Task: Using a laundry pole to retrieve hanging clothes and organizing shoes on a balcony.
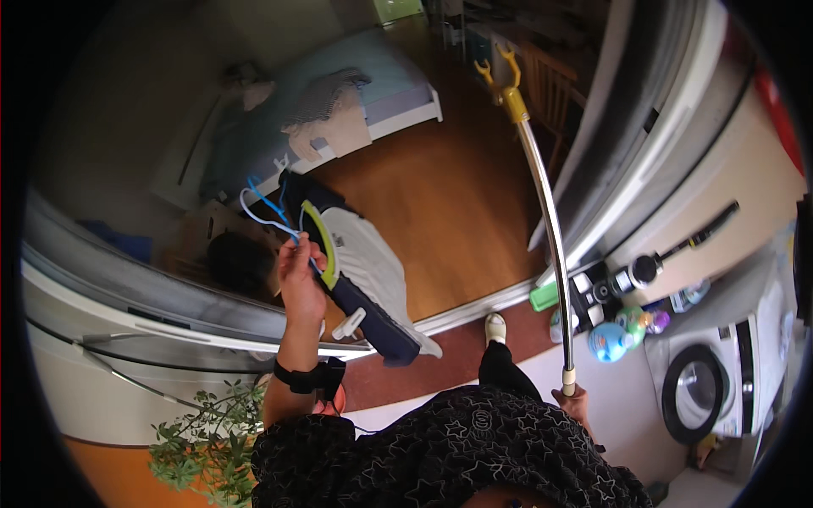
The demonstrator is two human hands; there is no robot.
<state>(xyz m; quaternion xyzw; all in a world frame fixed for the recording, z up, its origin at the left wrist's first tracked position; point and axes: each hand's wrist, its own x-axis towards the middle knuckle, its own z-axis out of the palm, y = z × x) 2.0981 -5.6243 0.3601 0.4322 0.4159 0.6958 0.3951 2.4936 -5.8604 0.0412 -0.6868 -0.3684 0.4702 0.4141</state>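
Note:
My left hand [302, 279] grips clothes hangers [272, 222], one blue and one pale, near their hooks. From them hangs a garment [368, 254] with a light grey body, dark navy sleeves and a yellow-green collar. A white clothes peg [349, 324] is by the navy sleeve. My right hand [575, 401] is closed around the lower end of a metal clothes pole [551, 235]. The pole rises away from me, with a yellow forked head [511, 95] at its far end.
A door track [470, 312] crosses the floor before me. Beyond it are a bed [394, 82] and a wooden chair [549, 82]. Detergent bottles [610, 341], a stick vacuum cleaner [641, 272] and a front-loading washing machine [705, 387] stand at right. A leafy plant [203, 438] is at lower left.

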